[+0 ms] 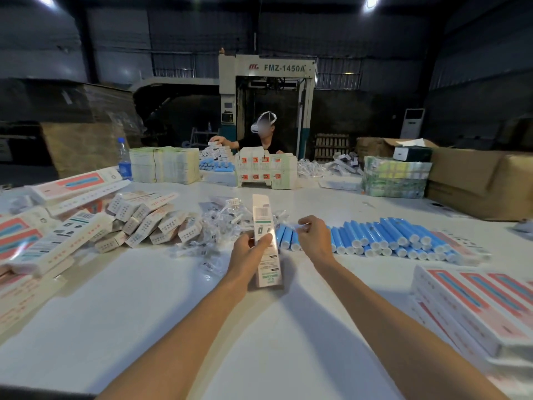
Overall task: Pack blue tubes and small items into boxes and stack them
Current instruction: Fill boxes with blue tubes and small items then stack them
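**Two hands out over the tabletop: one on a box, one on a small item**

Both bare forearms reach forward from the near edge of the white tabletop and draw toward each other at its middle. The left hand is turned thumb-up. Its fingers and thumb are curled round the middle of a long white box, which is held nearly upright and clear of the surface.

The right hand is just beside the box, apart from it, with its knuckles up. Its thumb and fingertips pinch a small clear item, too blurred to name further. This hand hangs over the left end of a row of blue tubes, which lie side by side with their white caps toward the camera.

Just behind the held box is a loose heap of clear packets. Left of that is a tumbled pile of small closed boxes. Larger flat boxes are stacked at the near right.
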Motion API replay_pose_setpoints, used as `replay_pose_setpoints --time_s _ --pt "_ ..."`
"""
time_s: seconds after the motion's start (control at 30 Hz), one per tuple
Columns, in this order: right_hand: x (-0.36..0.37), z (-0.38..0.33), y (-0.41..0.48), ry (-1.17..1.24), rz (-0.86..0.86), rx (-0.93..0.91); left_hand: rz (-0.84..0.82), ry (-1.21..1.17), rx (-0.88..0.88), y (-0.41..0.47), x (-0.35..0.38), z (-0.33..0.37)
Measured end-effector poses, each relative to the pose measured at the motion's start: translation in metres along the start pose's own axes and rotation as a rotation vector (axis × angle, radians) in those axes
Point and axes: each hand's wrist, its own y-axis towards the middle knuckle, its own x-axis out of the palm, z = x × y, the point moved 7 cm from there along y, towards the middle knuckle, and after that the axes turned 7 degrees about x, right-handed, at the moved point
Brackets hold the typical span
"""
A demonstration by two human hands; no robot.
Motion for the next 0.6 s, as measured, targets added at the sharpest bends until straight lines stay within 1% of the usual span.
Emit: replay_pose_setpoints --time_s 0.07,0.1,0.17,0.23,0.3,0.4,0.5,0.6 --pt "-0.023 -0.002 -0.004 0.231 0.041 0.078 -0.056 -0.042 -0.007 -0.002 0.006 0.001" --pt "-0.037 -0.008 -0.007 0.329 0.058 0.083 -0.084 -0.061 -0.007 -0.003 0.01 0.002" --pt "-0.067 -0.03 -0.013 0.413 0.08 0.002 -0.146 -0.083 0.009 -0.006 0.017 0.005" --pt "-0.094 -0.058 -0.02 0.39 0.072 -0.145 -0.209 -0.113 0.028 -0.01 0.022 0.009" --pt "-0.113 -0.085 -0.026 0.318 0.025 -0.283 -0.257 -0.154 0.038 -0.015 0.026 0.014" --pt "-0.127 -0.119 -0.03 0.071 -0.043 -0.449 -0.305 -0.165 0.067 -0.022 0.03 0.022" --pt "-0.123 -0.135 -0.032 -0.18 -0.133 -0.519 -0.326 -0.143 0.108 -0.026 0.031 0.029" --pt "-0.109 -0.141 -0.034 -0.323 -0.217 -0.547 -0.361 -0.104 0.153 -0.03 0.034 0.036"
